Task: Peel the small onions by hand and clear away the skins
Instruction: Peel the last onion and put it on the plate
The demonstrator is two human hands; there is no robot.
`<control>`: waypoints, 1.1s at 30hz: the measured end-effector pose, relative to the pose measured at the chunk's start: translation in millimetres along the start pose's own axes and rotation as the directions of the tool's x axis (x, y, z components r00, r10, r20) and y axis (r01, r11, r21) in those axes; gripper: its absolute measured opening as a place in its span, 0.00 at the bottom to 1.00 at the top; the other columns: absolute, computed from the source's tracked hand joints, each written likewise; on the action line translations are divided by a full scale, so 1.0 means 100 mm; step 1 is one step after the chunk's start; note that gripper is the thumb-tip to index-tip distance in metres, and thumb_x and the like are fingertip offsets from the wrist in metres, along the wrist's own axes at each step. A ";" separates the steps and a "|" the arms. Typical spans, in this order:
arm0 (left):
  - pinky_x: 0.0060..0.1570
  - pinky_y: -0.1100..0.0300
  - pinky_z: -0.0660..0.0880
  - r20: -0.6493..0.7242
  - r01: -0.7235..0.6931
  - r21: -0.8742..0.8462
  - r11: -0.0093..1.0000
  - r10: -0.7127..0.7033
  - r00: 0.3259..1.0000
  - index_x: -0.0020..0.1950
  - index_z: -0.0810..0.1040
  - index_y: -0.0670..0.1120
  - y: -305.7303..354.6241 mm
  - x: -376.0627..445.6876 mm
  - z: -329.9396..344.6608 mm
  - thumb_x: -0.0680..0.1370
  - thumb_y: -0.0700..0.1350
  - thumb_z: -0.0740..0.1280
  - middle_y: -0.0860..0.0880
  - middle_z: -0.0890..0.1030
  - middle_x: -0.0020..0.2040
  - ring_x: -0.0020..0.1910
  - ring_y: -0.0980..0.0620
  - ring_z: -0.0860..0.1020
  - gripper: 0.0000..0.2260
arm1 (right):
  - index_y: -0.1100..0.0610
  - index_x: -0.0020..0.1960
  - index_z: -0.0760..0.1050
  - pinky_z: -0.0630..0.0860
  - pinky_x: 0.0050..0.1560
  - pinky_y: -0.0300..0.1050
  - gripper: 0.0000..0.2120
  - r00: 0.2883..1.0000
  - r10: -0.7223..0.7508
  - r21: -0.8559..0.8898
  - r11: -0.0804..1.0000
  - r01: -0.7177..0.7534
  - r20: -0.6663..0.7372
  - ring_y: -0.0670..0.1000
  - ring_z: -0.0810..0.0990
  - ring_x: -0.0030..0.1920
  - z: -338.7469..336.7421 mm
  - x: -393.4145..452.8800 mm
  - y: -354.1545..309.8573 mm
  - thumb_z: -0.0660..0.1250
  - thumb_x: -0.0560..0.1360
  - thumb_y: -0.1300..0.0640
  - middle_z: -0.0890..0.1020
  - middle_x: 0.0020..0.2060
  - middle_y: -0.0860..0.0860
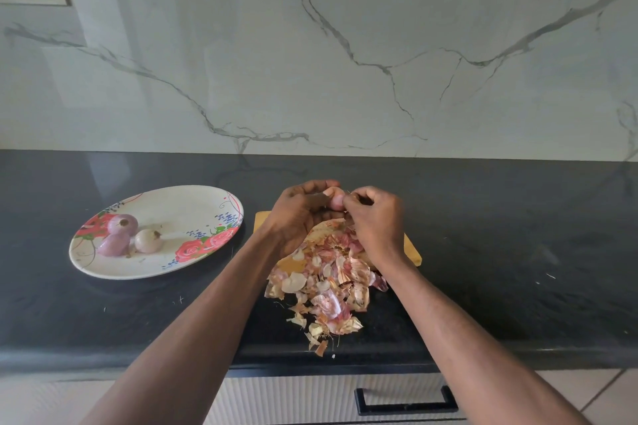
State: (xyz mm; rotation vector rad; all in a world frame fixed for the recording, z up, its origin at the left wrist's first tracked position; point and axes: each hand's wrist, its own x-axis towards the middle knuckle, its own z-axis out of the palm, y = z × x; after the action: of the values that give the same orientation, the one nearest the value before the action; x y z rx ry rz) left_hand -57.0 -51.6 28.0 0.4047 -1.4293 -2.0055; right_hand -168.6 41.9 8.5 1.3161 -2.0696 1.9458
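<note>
Head view of hand-peeling at a dark surface. At centre frame, the left hand cradles a small onion, its fingers curled round the bulb to steady it, while the right hand pinches a strip of skin at the onion's side, apparently to pull it away. Both hands work directly above a heap of onion skins, so loosened pieces likely fall onto the pile rather than scatter. The heap partly covers a wooden board and spills toward the lower centre. At left, a floral plate keeps three peeled onions well apart from the waste. Skins are not yet cleared.
</note>
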 end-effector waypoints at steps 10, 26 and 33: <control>0.58 0.49 0.81 -0.003 0.051 -0.245 0.968 -0.054 0.999 0.58 0.75 0.35 0.05 0.01 -0.04 0.82 0.32 0.59 0.36 0.82 0.55 0.54 0.42 0.82 0.08 | 0.54 0.46 0.80 0.81 0.43 0.48 0.03 0.997 0.074 0.040 0.997 -0.073 -0.024 0.46 0.81 0.39 0.01 0.08 0.03 0.72 0.76 0.61 0.83 0.38 0.46; 0.39 0.58 0.83 -0.105 0.016 -0.107 0.994 -0.027 0.994 0.49 0.76 0.35 0.04 -0.04 0.04 0.78 0.30 0.67 0.41 0.85 0.41 0.40 0.48 0.85 0.03 | 0.59 0.49 0.87 0.82 0.32 0.47 0.09 0.997 0.078 0.133 0.988 -0.079 0.014 0.50 0.86 0.35 0.00 0.00 -0.04 0.75 0.76 0.53 0.87 0.37 0.48; 0.39 0.56 0.83 -0.099 0.029 -0.124 0.992 -0.041 0.994 0.49 0.77 0.35 0.05 -0.05 0.05 0.78 0.29 0.65 0.39 0.85 0.43 0.40 0.47 0.85 0.02 | 0.57 0.46 0.87 0.83 0.32 0.52 0.07 0.998 0.059 0.161 0.985 -0.060 0.013 0.54 0.86 0.35 0.01 0.00 -0.01 0.75 0.75 0.53 0.87 0.35 0.48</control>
State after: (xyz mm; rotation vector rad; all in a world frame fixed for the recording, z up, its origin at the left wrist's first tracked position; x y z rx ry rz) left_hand -54.1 -45.6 33.7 0.4737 -1.2383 -2.0577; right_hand -167.6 41.0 8.8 1.3044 -2.0150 2.1776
